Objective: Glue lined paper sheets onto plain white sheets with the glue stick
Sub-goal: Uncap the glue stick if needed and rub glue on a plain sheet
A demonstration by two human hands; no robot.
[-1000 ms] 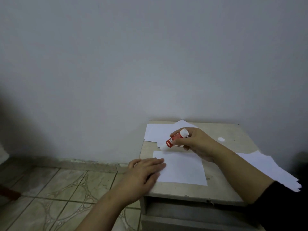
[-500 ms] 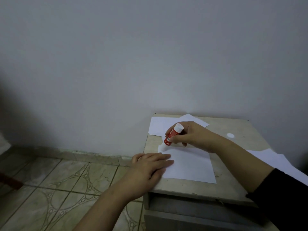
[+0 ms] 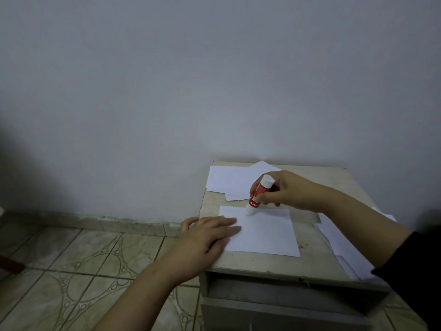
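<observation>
Head view. We note a small desk (image 3: 281,265) set against the wall (image 3: 214,80), its left edge dropping to the tiled floor (image 3: 78,263). One white sheet (image 3: 267,235) lies flat near the middle of the desk top, its left and near edges close to the desk's edges; bare desk surface shows on all four sides of it, widest along the near edge. A loose stack of sheets (image 3: 229,180) sits at the back left corner, just beyond the white sheet and apart from it. More sheets (image 3: 343,249) lie along the right side, partly hidden by the right forearm and reaching the desk's near right corner. We cannot tell which sheets are lined.

The glue stick (image 3: 259,194), red body with white ends, stands tilted, upper end leaning right, its lower white end touching the white sheet close to that sheet's far edge.

Hands: the right hand (image 3: 284,191) comes in from the right above the desk, fingers and thumb curled round the glue stick's upper half. The left hand (image 3: 210,231) lies flat with fingers straight, fingertips pressing on the white sheet's left edge, palm over the desk's left edge, thumb hanging off the side. The two hands are near one another but not touching. A dark sleeve (image 3: 415,278) covers the right arm above the forearm.
</observation>
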